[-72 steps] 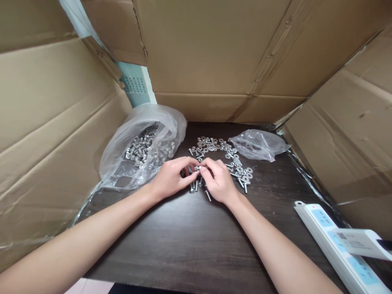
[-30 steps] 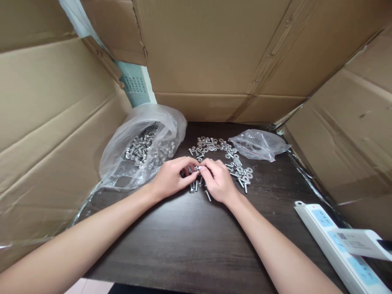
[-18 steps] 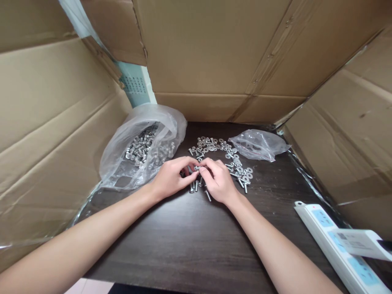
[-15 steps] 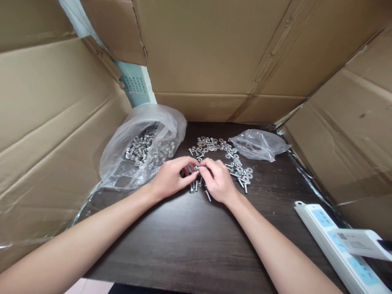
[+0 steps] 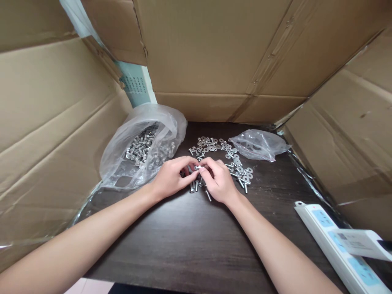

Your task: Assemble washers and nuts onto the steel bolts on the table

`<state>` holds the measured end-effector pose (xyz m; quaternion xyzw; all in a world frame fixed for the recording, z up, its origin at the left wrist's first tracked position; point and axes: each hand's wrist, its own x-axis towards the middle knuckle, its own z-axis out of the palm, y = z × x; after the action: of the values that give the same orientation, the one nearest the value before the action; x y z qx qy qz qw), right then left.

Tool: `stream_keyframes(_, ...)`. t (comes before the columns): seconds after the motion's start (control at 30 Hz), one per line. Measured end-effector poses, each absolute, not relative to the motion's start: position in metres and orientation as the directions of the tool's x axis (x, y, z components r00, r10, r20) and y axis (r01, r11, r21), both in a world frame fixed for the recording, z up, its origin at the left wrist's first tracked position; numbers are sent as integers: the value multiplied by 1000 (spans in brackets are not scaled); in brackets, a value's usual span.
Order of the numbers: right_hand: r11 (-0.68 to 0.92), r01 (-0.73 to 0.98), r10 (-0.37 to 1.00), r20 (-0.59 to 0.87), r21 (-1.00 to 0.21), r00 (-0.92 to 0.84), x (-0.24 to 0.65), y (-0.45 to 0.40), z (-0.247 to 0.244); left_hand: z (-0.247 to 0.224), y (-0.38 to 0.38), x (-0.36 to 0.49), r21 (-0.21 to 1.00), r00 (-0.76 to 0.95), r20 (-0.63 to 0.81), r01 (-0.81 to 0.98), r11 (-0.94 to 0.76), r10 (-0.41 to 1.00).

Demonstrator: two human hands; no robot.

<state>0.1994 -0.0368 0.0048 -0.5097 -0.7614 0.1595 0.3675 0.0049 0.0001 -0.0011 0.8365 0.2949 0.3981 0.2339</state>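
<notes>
Between my fingertips a small silver bolt point(image 5: 197, 167) lies roughly level above the dark table. My left hand point(image 5: 175, 175) pinches its left end between thumb and fingers. Thumb and forefinger of my right hand point(image 5: 218, 179) close on its right end. Whether a nut or washer sits on the bolt is too small to tell. Several loose bolts point(image 5: 208, 195) lie under and in front of my hands. Behind and to the right of them, silver washers point(image 5: 237, 160), nuts and more bolts are scattered on the table.
A clear plastic bag point(image 5: 105, 159) with many bolts stands open at the left. Another clear bag point(image 5: 260, 145) lies flat at the back right. A white power strip point(image 5: 321, 232) runs along the right side. Cardboard walls point(image 5: 214, 49) enclose the table's back and sides.
The bolt between my fingertips has shifted or turned slightly, and its right part shows brighter. Both hands keep nearly the same place and grip.
</notes>
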Motion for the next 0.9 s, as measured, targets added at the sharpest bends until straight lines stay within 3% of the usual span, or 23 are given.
stream_keyframes(0.9,432,668,892,395,-605,-219,200,-37,4,-1,0,5,628,516,522,306,-716,679)
